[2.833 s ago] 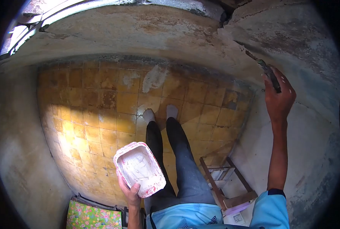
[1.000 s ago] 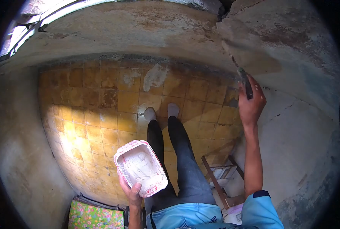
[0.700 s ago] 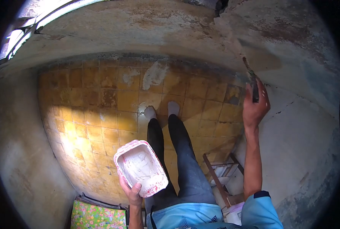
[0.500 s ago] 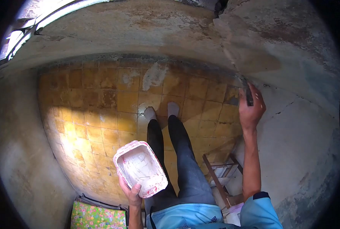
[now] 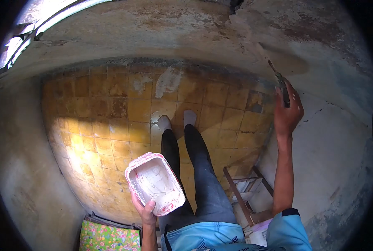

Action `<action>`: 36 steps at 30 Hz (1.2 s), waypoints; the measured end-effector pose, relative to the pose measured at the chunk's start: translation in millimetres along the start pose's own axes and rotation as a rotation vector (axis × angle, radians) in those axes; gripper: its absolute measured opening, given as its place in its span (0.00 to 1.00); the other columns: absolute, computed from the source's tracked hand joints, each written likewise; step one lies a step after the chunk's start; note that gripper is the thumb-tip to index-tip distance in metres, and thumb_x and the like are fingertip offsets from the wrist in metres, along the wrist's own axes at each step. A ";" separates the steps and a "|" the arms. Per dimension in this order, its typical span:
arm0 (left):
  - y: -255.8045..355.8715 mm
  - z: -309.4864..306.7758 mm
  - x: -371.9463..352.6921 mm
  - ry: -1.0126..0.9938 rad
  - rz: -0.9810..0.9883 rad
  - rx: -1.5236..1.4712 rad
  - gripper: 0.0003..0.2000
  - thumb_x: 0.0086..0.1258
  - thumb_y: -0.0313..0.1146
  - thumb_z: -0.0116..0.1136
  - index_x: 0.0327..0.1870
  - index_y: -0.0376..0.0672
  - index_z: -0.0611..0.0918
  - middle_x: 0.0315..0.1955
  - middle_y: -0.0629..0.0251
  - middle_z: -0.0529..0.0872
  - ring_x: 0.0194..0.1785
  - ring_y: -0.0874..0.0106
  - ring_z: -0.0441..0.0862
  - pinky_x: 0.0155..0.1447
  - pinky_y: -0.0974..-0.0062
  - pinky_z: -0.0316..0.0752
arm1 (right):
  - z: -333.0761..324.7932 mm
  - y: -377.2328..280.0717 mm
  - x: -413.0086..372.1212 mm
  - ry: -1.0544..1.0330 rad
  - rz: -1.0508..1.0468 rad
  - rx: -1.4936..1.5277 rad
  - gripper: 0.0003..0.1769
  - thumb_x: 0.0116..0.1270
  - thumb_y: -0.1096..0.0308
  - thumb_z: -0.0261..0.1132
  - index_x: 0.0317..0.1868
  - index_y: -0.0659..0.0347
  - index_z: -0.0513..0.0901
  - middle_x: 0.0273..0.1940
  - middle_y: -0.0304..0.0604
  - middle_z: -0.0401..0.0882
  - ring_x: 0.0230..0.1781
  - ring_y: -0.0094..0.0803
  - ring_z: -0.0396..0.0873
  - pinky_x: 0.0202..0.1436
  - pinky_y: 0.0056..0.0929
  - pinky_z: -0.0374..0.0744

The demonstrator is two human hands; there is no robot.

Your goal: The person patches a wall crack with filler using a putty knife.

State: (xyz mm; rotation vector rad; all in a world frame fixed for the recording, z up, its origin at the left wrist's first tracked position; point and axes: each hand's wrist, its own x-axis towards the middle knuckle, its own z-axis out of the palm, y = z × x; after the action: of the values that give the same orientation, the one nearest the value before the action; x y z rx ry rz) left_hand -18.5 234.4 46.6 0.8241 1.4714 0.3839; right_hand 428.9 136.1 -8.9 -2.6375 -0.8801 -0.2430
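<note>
- The wall (image 5: 337,138) fills the right side and curves over the top: grey, stained plaster with cracks and a darker smear just above the raised tool.
- The floor (image 5: 111,108) lies far below, laid with worn yellow tiles, some patched with pale splashes.
- The person's legs (image 5: 199,175), in dark trousers, run down to two light-coloured feet on the tiles.
- A wooden frame (image 5: 241,196) stands just beside the legs, against the foot of the wall.
- A flowered cloth (image 5: 109,239) shows at the lower edge, left of the body.
- The tub (image 5: 155,184), pink-and-white and smeared inside with white paste, is held out over the floor, in front of the waist and left of the legs.
- The left hand (image 5: 144,209) has its grip closed on the tub's near end, thumb over the rim.
- The right hand (image 5: 287,115) is raised at the wall, its grip wrapped around the handle of the scraper.
- The scraper (image 5: 280,83) points up and to the left, its blade tip against the plaster.
</note>
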 end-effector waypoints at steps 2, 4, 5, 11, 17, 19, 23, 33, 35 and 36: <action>-0.6 -1.0 0.5 -0.019 -0.005 -0.010 0.55 0.50 0.48 0.71 0.75 0.31 0.53 0.68 0.50 0.64 0.71 0.60 0.64 0.74 0.62 0.58 | -9.2 1.8 -7.2 0.015 0.030 -0.012 0.17 0.63 0.71 0.70 0.54 0.60 0.84 0.46 0.49 0.86 0.45 0.43 0.85 0.49 0.36 0.81; 0.0 1.3 -0.3 -0.018 -0.008 -0.023 0.55 0.50 0.48 0.70 0.76 0.31 0.52 0.69 0.50 0.63 0.71 0.60 0.63 0.74 0.62 0.57 | -13.7 4.9 -12.5 0.052 -0.003 -0.023 0.17 0.63 0.71 0.70 0.54 0.60 0.84 0.46 0.49 0.86 0.45 0.43 0.85 0.49 0.37 0.81; 1.7 3.9 -1.6 -0.009 -0.008 -0.028 0.55 0.50 0.48 0.70 0.76 0.31 0.52 0.69 0.50 0.63 0.72 0.60 0.62 0.74 0.62 0.57 | -12.3 5.3 -13.6 0.028 -0.033 -0.004 0.17 0.63 0.70 0.70 0.53 0.60 0.84 0.46 0.49 0.86 0.45 0.43 0.85 0.48 0.37 0.81; -8.4 -2.5 -0.5 -0.015 0.047 0.010 0.53 0.52 0.48 0.67 0.76 0.34 0.51 0.68 0.48 0.63 0.71 0.57 0.64 0.73 0.58 0.60 | 5.4 -6.4 -10.6 -0.128 -0.125 0.107 0.18 0.60 0.69 0.72 0.52 0.59 0.84 0.45 0.47 0.86 0.43 0.44 0.85 0.47 0.37 0.81; -4.3 1.3 2.9 -0.061 0.063 0.026 0.51 0.54 0.48 0.65 0.76 0.34 0.51 0.68 0.47 0.63 0.70 0.55 0.65 0.73 0.57 0.61 | -3.5 -58.0 11.1 -0.233 -0.154 0.255 0.20 0.60 0.70 0.71 0.54 0.57 0.83 0.42 0.47 0.85 0.42 0.44 0.84 0.46 0.37 0.81; -4.2 1.8 2.4 -0.068 0.069 0.023 0.51 0.54 0.48 0.65 0.75 0.34 0.52 0.68 0.47 0.63 0.70 0.55 0.65 0.73 0.56 0.61 | -12.7 -69.5 19.2 -0.191 -0.199 0.250 0.22 0.59 0.71 0.71 0.55 0.57 0.83 0.41 0.48 0.85 0.41 0.44 0.84 0.45 0.37 0.81; -7.2 1.1 3.6 -0.077 0.097 0.019 0.50 0.54 0.48 0.65 0.75 0.33 0.52 0.68 0.47 0.63 0.70 0.55 0.64 0.73 0.57 0.60 | -28.5 -85.7 34.1 -0.233 -0.169 0.229 0.20 0.59 0.78 0.69 0.54 0.62 0.83 0.42 0.48 0.85 0.40 0.38 0.85 0.44 0.30 0.81; -2.9 5.2 5.1 -0.079 0.148 0.031 0.50 0.54 0.49 0.65 0.74 0.32 0.53 0.67 0.47 0.64 0.69 0.56 0.66 0.72 0.58 0.63 | -34.4 -83.7 48.7 -0.104 -0.194 0.119 0.23 0.61 0.77 0.69 0.57 0.55 0.82 0.40 0.47 0.84 0.38 0.40 0.84 0.41 0.35 0.81; 0.7 10.8 4.1 -0.045 0.117 -0.025 0.53 0.50 0.50 0.68 0.74 0.30 0.54 0.67 0.48 0.65 0.70 0.58 0.65 0.73 0.61 0.60 | -39.6 -77.4 49.2 -0.075 -0.205 0.112 0.23 0.61 0.77 0.69 0.57 0.54 0.82 0.39 0.47 0.83 0.37 0.41 0.84 0.40 0.36 0.80; 2.0 13.5 4.0 -0.029 0.104 -0.055 0.55 0.49 0.51 0.69 0.74 0.28 0.54 0.67 0.49 0.65 0.70 0.60 0.64 0.73 0.63 0.58 | -42.9 -75.3 49.3 -0.070 -0.201 0.103 0.23 0.60 0.77 0.69 0.57 0.54 0.82 0.38 0.47 0.83 0.38 0.41 0.84 0.40 0.36 0.80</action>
State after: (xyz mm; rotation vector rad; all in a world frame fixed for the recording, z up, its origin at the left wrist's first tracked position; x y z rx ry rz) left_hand -4.6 235.1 43.7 0.8604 1.3883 0.4864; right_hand 420.0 203.1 64.3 -2.4771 -1.1505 -0.1516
